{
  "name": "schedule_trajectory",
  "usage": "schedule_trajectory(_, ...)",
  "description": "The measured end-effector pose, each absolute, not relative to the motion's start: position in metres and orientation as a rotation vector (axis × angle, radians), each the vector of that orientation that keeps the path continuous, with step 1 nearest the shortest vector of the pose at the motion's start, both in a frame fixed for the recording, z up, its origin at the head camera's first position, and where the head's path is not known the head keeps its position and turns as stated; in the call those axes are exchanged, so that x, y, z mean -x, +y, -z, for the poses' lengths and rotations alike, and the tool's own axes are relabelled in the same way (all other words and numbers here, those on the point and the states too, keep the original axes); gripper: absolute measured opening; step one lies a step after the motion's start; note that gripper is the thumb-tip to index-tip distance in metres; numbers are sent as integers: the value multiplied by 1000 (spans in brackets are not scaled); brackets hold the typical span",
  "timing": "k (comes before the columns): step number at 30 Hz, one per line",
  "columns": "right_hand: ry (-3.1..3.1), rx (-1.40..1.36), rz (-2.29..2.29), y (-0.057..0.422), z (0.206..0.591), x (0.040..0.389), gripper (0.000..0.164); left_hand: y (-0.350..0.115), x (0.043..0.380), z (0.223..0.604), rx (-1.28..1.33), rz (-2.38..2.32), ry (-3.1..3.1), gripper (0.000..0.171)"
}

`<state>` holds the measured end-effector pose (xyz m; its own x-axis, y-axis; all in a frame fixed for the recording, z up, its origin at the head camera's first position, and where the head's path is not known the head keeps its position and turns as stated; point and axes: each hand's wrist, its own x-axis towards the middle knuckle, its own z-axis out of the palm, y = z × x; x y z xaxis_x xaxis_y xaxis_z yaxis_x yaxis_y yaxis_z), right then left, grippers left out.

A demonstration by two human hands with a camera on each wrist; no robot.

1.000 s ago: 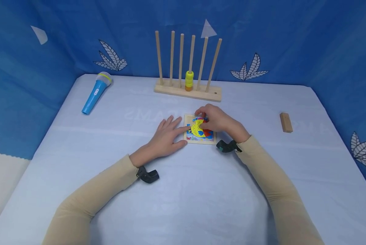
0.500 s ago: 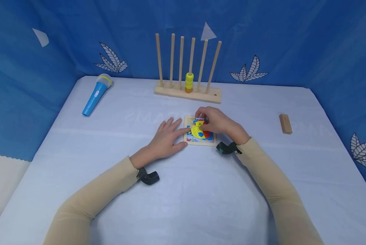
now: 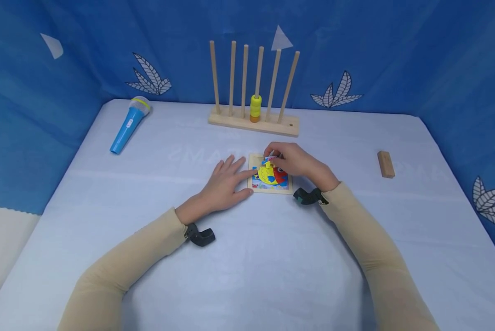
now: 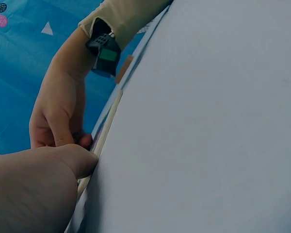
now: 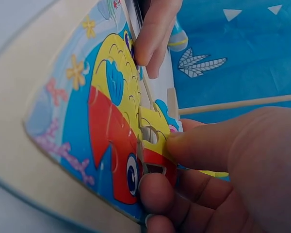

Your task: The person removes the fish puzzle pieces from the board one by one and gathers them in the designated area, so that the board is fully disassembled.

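Observation:
A wooden tray puzzle with a yellow and red fish picture (image 5: 123, 87) lies mid-table, its pale frame (image 3: 270, 191) showing at the near side. My right hand (image 3: 293, 160) pinches a yellow and red jigsaw piece (image 5: 157, 120) between thumb and fingers. In the right wrist view that piece is tilted above the puzzle's upper part, with notches in its edge. My left hand (image 3: 223, 187) lies with spread, fairly straight fingers at the puzzle's left side. Its index fingertip (image 5: 143, 53) touches the picture, and the thumb is by the near left corner of the frame.
Behind the puzzle stands a wooden peg rack (image 3: 253, 125) with upright rods and yellow and orange beads (image 3: 255, 108) on one rod. A blue toy microphone (image 3: 127, 131) lies far left. At the right is a small wooden block (image 3: 386, 164). Blue cloth (image 3: 367, 41) hangs behind.
The right hand has tilted the pinched jigsaw piece up off the puzzle, so the red fish head and eye beneath now show. The left hand stays in place.

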<state>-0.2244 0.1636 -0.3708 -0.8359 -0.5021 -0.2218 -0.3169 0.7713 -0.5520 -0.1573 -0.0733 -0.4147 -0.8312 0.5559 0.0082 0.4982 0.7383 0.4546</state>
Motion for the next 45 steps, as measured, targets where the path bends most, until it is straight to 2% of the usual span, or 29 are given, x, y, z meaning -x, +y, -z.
schedule_trajectory(16,2673,480,777,177,359,224,26,-73,155,418,-833,-672,2804,56)
schedule_trajectory(34,2736,214,742,260,354,218,26,-73,156,417,-834,-686,2807,57)
schedule_trajectory(45,2734,235,742,271,364,220,22,-73,157,415,-837,-688,2805,58)
